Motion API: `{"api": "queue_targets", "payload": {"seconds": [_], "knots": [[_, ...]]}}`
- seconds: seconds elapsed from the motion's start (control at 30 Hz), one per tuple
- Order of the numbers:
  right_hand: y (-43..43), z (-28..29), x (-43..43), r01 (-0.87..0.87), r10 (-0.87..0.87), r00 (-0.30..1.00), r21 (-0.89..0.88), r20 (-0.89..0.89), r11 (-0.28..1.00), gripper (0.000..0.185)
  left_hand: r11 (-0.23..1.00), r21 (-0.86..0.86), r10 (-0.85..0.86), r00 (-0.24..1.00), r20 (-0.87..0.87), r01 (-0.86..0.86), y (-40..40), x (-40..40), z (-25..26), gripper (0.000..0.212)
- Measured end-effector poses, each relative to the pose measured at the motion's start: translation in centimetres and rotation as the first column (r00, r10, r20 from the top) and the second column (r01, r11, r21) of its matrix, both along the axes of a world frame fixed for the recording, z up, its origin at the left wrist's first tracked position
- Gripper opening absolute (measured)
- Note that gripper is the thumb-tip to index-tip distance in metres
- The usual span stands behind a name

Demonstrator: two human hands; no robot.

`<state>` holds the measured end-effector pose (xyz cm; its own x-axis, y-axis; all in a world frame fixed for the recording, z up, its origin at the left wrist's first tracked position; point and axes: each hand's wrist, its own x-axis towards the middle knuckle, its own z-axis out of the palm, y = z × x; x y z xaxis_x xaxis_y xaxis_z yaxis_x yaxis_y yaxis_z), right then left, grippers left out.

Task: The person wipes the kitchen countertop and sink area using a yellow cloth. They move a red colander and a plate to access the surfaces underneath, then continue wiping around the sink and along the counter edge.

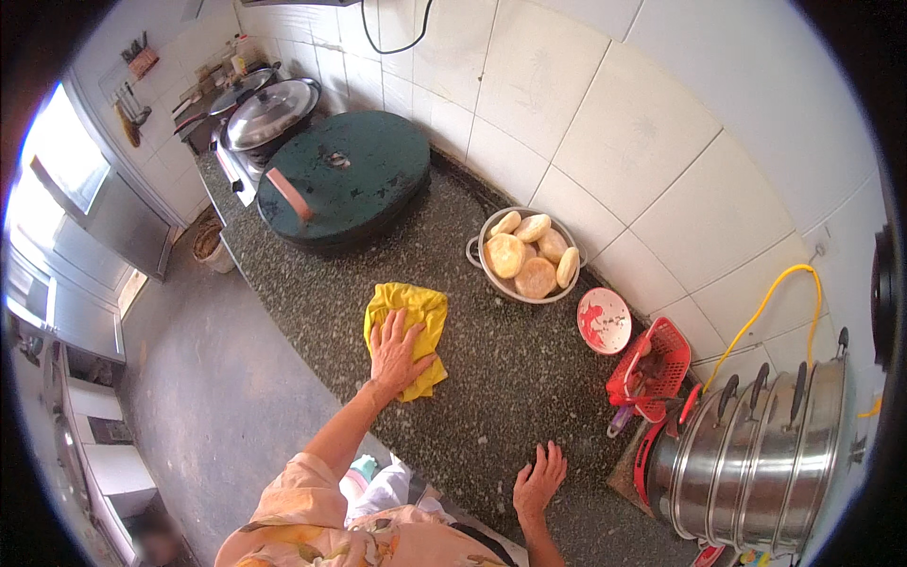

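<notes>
My left hand (395, 360) lies flat on a crumpled yellow cloth (418, 301), its fingers spread over the top. The cloth rests on a dark speckled stone countertop (489, 375). Further right, my right hand (540, 482) touches the counter near its front edge with nothing in it, fingers slightly apart. Beyond the cloth, toward the wall, a metal two-handled bowl (521, 294) holds several round flat breads (535, 278). Beside it is a small white and red bowl (602, 322) with dark bits inside.
A large round dark green lidded appliance (354, 177) occupies the counter's left part, with lidded pans (273, 117) behind it. On the right are a red plastic basket (662, 361) and a stacked metal steamer (758, 453). A yellow cable (762, 301) runs along the tiled wall.
</notes>
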<state>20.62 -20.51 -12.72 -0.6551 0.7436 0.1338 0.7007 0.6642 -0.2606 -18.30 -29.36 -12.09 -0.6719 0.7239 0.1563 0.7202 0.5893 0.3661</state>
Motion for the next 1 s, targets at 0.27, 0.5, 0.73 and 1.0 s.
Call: {"api": "queue_targets", "payload": {"seconds": [0.27, 0.5, 0.73, 1.0], "knots": [[0.0, 0.6, -0.3, 0.056, -0.052, 0.995, -0.052, 0.08, 0.997, 0.049, 0.995, 0.073, -0.06, 0.994, -0.087, 0.066, 13.0, -8.8, -1.5, 0.065], [-0.3, 0.3, -0.7, 0.113, -0.107, 0.989, -0.058, 0.105, 0.992, 0.048, 0.997, -0.006, -0.081, 0.985, -0.151, 0.081, 21.2, -15.8, -4.4, 0.062], [-0.2, 1.0, -1.0, 0.141, -0.131, 0.985, -0.087, 0.113, 0.986, 0.045, 0.976, -0.178, -0.133, 0.991, -0.031, 0.125, 25.2, -19.7, -2.0, 0.058], [0.0, 1.2, -0.8, 0.123, -0.119, 0.992, -0.074, 0.052, 0.99, 0.045, 0.99, 0.0, -0.144, 0.989, -0.045, 0.144, 21.4, -17.2, -1.7, 0.058]]}}
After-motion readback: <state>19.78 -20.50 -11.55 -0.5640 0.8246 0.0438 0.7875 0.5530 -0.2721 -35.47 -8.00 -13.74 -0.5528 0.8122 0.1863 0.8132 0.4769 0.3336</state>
